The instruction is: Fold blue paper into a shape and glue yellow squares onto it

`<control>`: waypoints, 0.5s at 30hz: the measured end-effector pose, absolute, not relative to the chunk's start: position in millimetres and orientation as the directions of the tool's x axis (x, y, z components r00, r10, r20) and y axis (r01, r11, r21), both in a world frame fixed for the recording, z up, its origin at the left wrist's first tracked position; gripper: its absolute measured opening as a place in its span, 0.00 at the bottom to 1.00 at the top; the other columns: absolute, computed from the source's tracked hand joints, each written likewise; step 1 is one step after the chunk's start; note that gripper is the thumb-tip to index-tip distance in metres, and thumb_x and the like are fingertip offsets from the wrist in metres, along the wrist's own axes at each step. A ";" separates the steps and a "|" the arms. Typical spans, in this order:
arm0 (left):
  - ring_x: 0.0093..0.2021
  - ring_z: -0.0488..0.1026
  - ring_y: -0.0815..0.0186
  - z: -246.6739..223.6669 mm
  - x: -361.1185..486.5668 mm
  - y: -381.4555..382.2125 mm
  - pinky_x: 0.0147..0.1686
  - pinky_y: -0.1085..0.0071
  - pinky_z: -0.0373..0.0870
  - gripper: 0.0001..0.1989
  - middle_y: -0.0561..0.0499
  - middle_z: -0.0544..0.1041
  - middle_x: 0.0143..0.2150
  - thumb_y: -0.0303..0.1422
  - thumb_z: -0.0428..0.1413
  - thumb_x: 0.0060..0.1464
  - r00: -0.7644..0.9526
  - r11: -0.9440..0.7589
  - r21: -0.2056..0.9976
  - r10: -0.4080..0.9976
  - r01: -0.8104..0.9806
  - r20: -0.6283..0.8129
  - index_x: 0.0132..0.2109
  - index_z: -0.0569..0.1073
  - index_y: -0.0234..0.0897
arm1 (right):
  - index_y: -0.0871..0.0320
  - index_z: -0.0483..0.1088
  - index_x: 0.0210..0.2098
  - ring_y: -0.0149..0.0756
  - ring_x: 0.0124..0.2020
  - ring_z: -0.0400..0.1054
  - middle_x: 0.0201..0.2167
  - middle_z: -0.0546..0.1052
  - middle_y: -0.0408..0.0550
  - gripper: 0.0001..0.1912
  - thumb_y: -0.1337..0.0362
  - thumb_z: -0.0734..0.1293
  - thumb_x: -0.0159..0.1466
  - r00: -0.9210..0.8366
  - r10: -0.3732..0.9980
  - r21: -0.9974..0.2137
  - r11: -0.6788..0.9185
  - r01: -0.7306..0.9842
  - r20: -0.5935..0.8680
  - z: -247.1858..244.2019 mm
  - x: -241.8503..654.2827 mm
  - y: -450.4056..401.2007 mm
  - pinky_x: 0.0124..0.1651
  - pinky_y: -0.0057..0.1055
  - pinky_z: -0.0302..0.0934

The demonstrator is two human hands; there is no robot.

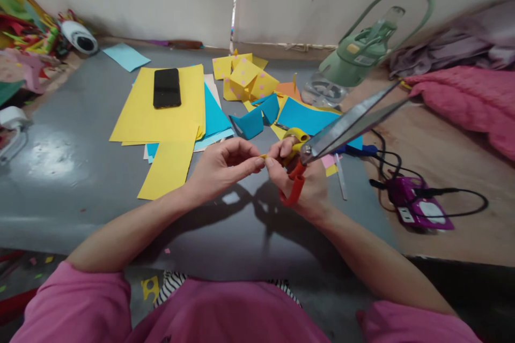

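My left hand (225,167) pinches a tiny yellow paper piece (263,156) between thumb and index finger. The fingertips of my right hand (300,182) meet the same piece from the other side. Scissors (346,128) with one yellow and one red handle hang on my right hand, their blades parted and pointing up to the right. Beyond my hands lie folded blue paper pieces (251,122) and folded yellow paper with pink dots (243,76). Left of them is a stack of yellow sheets (137,112), and a yellow strip (169,166) sticks out toward me.
A black phone (167,88) rests on the yellow stack. At the back right stands a green bottle (350,59) with a handle loop. A purple device (420,203) with black cables lies at the right. A light blue sheet (126,57) is at the back left.
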State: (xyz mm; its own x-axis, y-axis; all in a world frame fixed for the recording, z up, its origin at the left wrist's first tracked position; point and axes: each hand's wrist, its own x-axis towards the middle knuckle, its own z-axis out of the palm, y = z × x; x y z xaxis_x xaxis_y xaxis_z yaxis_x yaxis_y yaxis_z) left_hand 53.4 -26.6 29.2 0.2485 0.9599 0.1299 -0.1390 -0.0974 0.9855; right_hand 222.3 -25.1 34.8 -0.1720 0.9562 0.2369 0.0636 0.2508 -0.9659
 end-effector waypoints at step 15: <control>0.31 0.76 0.69 23.6 44.9 -24.9 0.33 0.73 0.70 0.06 0.52 0.82 0.31 0.32 0.55 0.58 0.300 -0.532 0.731 0.846 0.429 0.440 0.34 0.76 0.38 | 0.50 0.62 0.37 0.31 0.29 0.63 0.32 0.71 0.40 0.15 0.65 0.71 0.54 -0.284 0.916 -0.795 0.390 0.465 0.283 39.8 236.4 -22.1 0.30 0.30 0.60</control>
